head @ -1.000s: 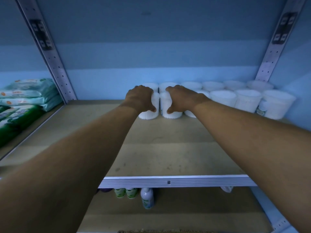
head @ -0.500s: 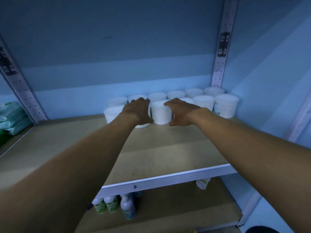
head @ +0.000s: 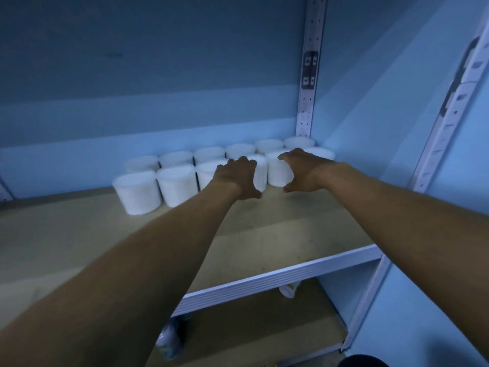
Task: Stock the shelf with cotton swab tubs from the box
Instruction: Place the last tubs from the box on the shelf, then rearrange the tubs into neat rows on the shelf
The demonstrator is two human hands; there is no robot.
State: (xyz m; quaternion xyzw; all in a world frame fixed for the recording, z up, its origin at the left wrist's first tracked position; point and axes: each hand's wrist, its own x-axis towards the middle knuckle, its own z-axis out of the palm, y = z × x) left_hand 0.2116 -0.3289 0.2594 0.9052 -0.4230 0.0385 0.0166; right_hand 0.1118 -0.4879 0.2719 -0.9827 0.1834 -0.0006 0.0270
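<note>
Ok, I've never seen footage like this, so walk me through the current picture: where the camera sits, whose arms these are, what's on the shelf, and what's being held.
There is no machine here. The camera is worn on a person's head and looks forward and down, so both arms reach into the picture from below. The left hand and the right hand are at the front row of white tubs. The shelf is a bare tan board with a pale metal front edge. The tubs stand in two rows along the back wall, from the leftmost tub toward the right-hand corner. Both hands are spread with loosely curved fingers, and neither grips anything; one tub shows in the gap between them. A lower shelf holds a few bottles, too dim and blurred to tell apart. No box is in view.
</note>
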